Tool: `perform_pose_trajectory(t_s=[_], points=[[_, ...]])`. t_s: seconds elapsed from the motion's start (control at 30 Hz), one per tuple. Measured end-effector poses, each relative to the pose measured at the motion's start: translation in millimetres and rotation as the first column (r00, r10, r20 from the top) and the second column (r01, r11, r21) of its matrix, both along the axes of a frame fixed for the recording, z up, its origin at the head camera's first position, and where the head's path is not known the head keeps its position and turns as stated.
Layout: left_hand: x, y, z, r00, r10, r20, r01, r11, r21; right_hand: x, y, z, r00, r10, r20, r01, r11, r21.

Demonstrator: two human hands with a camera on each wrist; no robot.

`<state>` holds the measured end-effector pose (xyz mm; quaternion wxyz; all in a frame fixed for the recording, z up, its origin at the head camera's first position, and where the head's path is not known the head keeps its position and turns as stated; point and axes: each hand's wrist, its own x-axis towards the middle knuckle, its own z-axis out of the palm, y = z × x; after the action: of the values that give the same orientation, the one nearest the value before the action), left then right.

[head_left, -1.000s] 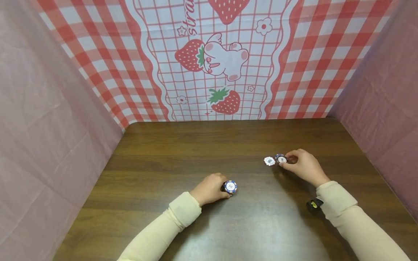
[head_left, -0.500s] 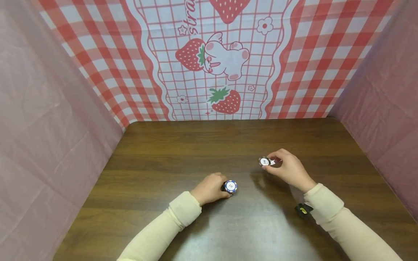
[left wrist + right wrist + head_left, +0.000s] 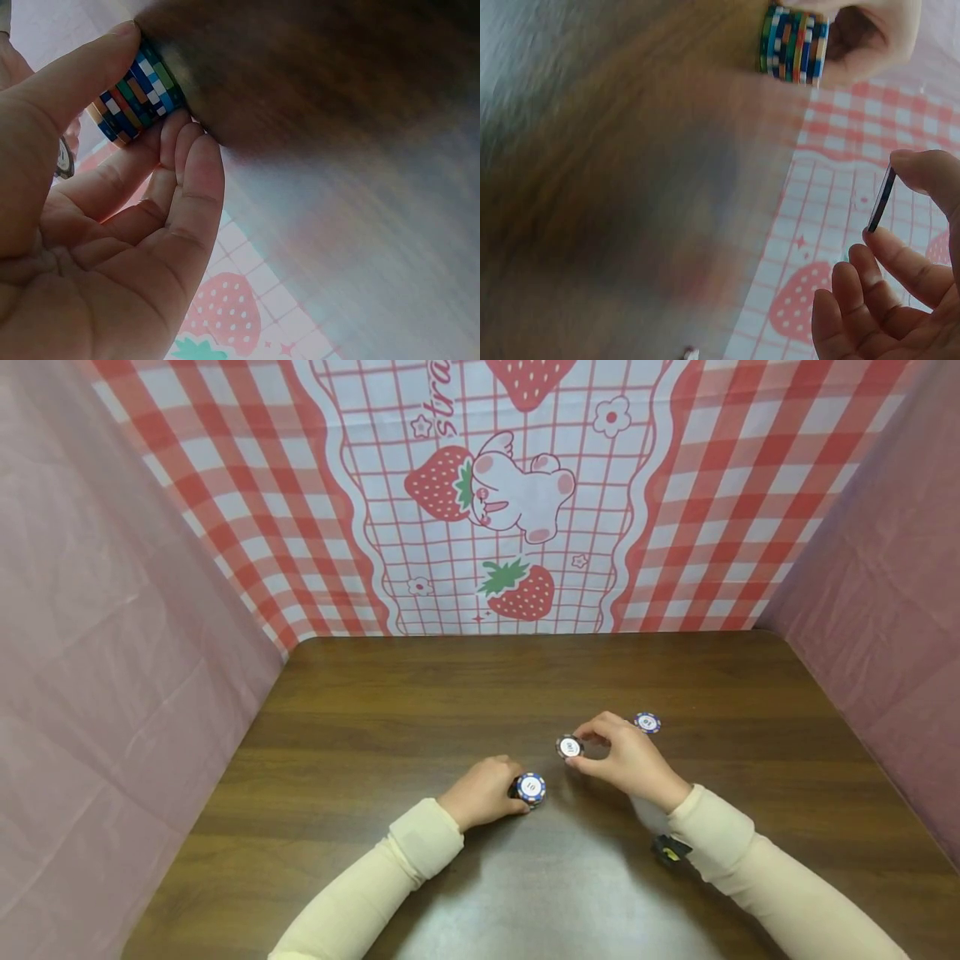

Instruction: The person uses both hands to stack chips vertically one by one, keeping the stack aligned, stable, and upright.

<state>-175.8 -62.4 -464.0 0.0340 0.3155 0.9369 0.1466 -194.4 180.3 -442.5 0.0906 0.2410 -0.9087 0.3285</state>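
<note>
My left hand [image 3: 483,793] holds a short stack of poker chips [image 3: 531,788] on the table, thumb on one side and fingers on the other. A blue chip marked 10 tops the stack. In the left wrist view, the stack [image 3: 139,96] shows layered edges in blue, green, white and orange. My right hand [image 3: 628,767] pinches a single black poker chip [image 3: 570,747] with a white centre by its edge, between thumb and index finger. That chip is slightly up and right of the stack. Seen edge-on in the right wrist view, the black chip [image 3: 882,199] is thin and dark.
Beyond my right hand, a loose blue chip [image 3: 647,722] lies on the brown wooden table [image 3: 420,693]. A strawberry-print cloth [image 3: 517,510] hangs at the table's back edge. Pink cloth [image 3: 847,568] walls stand at both sides.
My right hand has picked up the black chip and carried it left toward the stack. The blue chip stays behind; the white chip is now hidden by the hand. My left hand has stayed put.
</note>
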Motion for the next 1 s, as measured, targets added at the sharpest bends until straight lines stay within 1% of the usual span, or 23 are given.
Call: perform_pose_trajectory(t_s=[0.27,0.4,0.53,1.0], points=[[-0.2,-0.1,0.4,1.0,-0.004,-0.005,0.004,1.0,-0.002,3.4,-14.0,-6.3,0.997,0.062,0.04,-0.062,0.998,-0.003],[-0.1,-0.2,0.9,1.0,-0.004,-0.011,0.004,1.0,-0.005,4.8,-19.4,-9.7,0.997,0.079,0.023,-0.079,0.997,0.004],[-0.3,-0.3,1.3,1.0,0.003,-0.002,-0.003,1.0,-0.003,6.0,-23.5,-13.4,0.995,0.093,0.02,-0.093,0.996,0.01],[-1.8,0.0,0.8,0.999,0.017,0.033,-0.017,1.0,0.002,9.5,-32.0,-17.9,0.986,0.145,0.083,-0.148,0.988,0.033]])
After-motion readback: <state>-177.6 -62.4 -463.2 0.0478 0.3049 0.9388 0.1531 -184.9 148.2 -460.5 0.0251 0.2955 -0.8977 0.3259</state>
